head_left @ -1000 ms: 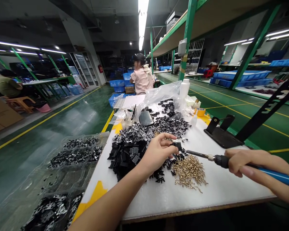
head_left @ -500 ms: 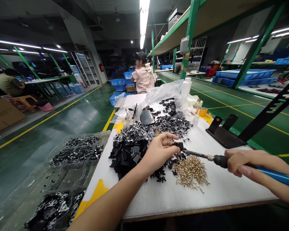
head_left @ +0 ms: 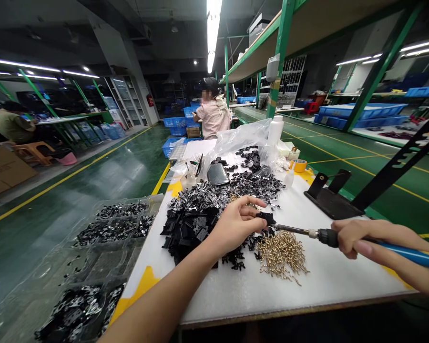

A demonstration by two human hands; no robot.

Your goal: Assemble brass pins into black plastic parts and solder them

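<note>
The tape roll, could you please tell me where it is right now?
In the head view, the tape roll sits near the right edge of the table, beyond the black stand, just right of the small translucent bottle.

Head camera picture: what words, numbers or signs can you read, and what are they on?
No text can be read.
Cardboard box: faint marks, too blurred.
Red object on the pillar: pale marks, too small.
Blue tool: no readable writing.
</note>
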